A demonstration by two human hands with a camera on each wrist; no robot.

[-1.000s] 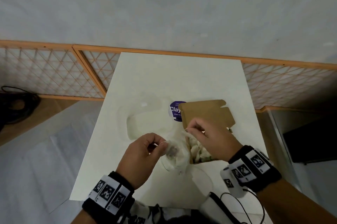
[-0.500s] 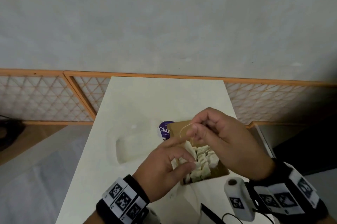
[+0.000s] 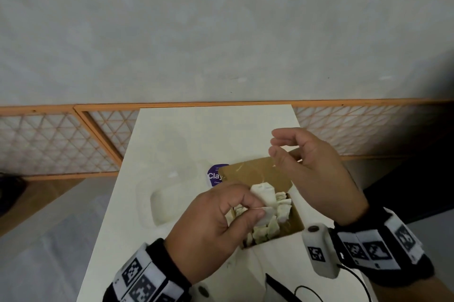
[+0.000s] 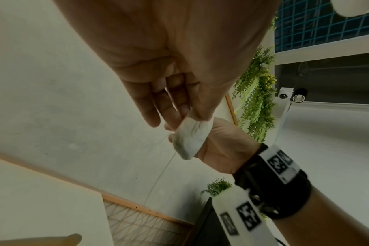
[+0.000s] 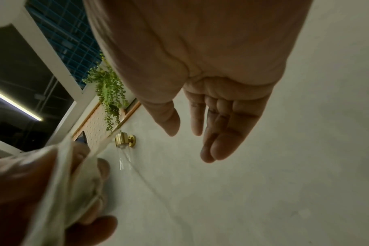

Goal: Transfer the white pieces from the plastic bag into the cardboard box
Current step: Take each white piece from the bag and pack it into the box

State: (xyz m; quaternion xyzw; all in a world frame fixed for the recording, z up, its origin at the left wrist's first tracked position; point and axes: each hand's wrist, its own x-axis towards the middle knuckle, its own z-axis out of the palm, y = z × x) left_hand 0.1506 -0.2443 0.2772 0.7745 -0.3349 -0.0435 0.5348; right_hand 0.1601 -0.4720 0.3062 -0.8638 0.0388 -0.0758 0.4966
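The open cardboard box [image 3: 293,224] sits on the white table [image 3: 196,134], with several white pieces [image 3: 270,226] piled inside. My left hand [image 3: 255,205] hovers over the box's near-left corner. It pinches the clear plastic bag [image 4: 190,141] around a white lump [image 3: 264,194] between thumb and fingers. My right hand [image 3: 274,144] is raised above the box's brown flap [image 3: 255,171], fingers relaxed and thumb apart. In the right wrist view this hand [image 5: 185,131] holds nothing, and the bag [image 5: 59,174] hangs from the left hand at lower left.
A purple-labelled clay tub [image 3: 215,175] stands just left of the flap. A clear plastic container [image 3: 167,203] lies to the left of the box. A black cable [image 3: 307,293] crosses the table's near edge. An orange lattice fence [image 3: 61,144] runs behind the table.
Both hands rose over the box. The right hand let go of the bag's edge and opened. The left hand keeps its pinch on the bag.
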